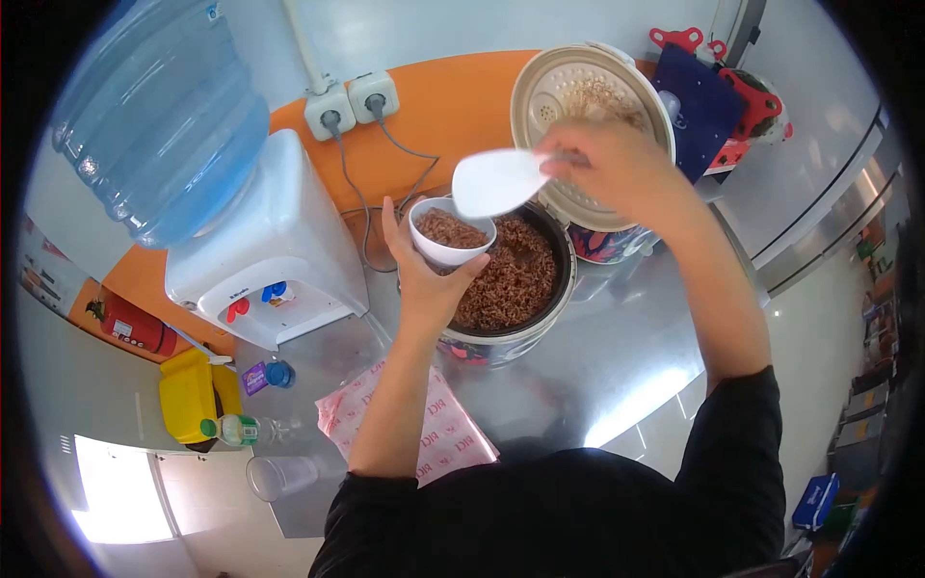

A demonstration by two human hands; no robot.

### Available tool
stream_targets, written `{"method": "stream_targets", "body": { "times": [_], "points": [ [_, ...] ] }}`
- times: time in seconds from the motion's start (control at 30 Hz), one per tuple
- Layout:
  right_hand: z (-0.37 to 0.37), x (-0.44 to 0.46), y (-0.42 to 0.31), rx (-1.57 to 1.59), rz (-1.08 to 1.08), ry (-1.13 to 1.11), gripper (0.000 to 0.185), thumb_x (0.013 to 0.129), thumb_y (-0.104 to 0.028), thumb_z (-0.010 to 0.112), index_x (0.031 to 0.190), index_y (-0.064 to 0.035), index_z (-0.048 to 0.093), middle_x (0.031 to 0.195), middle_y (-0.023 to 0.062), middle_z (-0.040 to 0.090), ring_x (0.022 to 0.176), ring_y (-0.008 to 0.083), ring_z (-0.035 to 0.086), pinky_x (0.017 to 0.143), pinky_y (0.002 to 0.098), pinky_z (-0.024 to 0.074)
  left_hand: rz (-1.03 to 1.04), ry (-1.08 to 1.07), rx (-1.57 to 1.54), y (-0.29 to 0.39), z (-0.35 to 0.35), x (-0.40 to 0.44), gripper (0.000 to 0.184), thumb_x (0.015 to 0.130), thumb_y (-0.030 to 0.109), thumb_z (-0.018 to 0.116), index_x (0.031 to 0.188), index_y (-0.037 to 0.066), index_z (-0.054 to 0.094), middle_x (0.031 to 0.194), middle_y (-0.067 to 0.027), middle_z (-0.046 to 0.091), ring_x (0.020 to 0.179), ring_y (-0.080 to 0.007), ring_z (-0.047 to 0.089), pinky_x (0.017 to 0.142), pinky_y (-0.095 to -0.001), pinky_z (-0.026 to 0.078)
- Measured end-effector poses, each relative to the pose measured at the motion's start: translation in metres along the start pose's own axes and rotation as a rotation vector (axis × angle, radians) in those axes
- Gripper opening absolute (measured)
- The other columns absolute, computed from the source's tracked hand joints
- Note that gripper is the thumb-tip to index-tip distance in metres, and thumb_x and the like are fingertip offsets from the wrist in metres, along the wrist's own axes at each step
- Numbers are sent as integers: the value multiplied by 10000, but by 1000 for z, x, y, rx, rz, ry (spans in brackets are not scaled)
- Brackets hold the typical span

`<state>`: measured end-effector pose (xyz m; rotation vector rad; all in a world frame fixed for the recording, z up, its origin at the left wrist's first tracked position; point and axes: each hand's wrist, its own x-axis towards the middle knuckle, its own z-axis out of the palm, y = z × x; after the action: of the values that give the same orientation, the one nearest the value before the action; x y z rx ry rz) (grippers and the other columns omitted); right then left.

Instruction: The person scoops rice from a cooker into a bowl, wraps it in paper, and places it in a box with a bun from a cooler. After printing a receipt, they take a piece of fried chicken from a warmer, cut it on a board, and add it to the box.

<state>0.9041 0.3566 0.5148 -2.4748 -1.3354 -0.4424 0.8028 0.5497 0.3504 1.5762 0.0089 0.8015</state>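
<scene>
Centre of frame: a white bowl (453, 254) of reddish-brown rice (445, 229) is held in the left hand (427, 289), over the left edge of an open rice cooker (482, 353). Above it, a white paddle (496, 181) is gripped by the handle in the right hand (605, 166); owing to blur, contact between paddle and bowl cannot be judged. More rice is contained in the cooker. Its lid (578, 82) is raised, upper right.
</scene>
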Motion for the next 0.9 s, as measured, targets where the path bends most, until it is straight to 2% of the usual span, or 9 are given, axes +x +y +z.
{"method": "stream_targets", "body": {
  "times": [0.1,0.23,0.33,0.4,0.43,0.5,0.6,0.73,0.9],
  "points": [
    [22,-18,-9,265,148,-137,220,886,-306,636,1018,-134,671,920,97,703,910,304,662,782,404,492,59,-21,-16,1,0,2,1229,642,35,850,1505,32,-25,1430,-202,357,1297,-301,422,1112,-402,346],
    [29,-19,-2,345,117,-118,215,886,-308,634,1015,-140,673,922,105,704,903,310,661,779,400,493,63,-67,-37,0,-4,-4,1153,639,41,842,1500,12,74,1421,-188,372,1307,-287,421,1115,-399,341],
    [16,-24,2,275,175,-79,242,882,-309,639,1030,-120,671,933,116,706,903,318,662,762,390,499,42,-58,-27,-3,-23,-10,1090,633,44,839,1482,7,156,1431,-177,371,1313,-277,421,1109,-397,350],
    [25,-29,10,66,191,87,193,872,-276,644,959,-110,690,880,102,702,876,290,672,815,405,484,26,-24,-67,-5,-39,-14,1058,630,45,836,1471,6,196,1439,-172,368,1317,-273,421,1106,-396,355],
    [35,-30,13,67,191,84,193,872,-276,644,959,-110,690,880,102,702,876,290,672,815,405,484,35,13,-10,-7,-48,-17,1043,632,51,830,1466,8,204,1444,-167,368,1317,-271,422,1104,-395,358],
    [63,-29,25,-376,-12,64,136,840,-235,650,859,-109,698,812,71,686,836,241,678,880,422,438,44,64,83,-8,-64,-24,1023,641,78,820,1464,13,217,1446,-158,374,1315,-270,427,1104,-402,359],
    [107,-16,36,-569,-170,119,74,799,-191,659,776,-130,693,771,44,668,803,212,675,915,415,388,52,102,79,-8,-76,-33,1034,646,101,829,1468,15,207,1446,-154,374,1313,-268,429,1100,-407,364],
    [148,0,36,-443,-104,-199,54,726,-163,696,753,-123,719,750,63,686,792,224,673,903,392,379,29,120,46,-10,-84,-47,1049,652,120,834,1475,21,192,1447,-151,369,1313,-266,428,1097,-409,369],
    [147,14,36,-393,-15,-220,106,731,-191,688,779,-113,741,739,84,694,767,239,674,881,405,399,27,114,57,-21,-92,-57,1068,665,160,842,1484,30,171,1453,-162,357,1318,-275,423,1093,-408,374]
  ]
}}
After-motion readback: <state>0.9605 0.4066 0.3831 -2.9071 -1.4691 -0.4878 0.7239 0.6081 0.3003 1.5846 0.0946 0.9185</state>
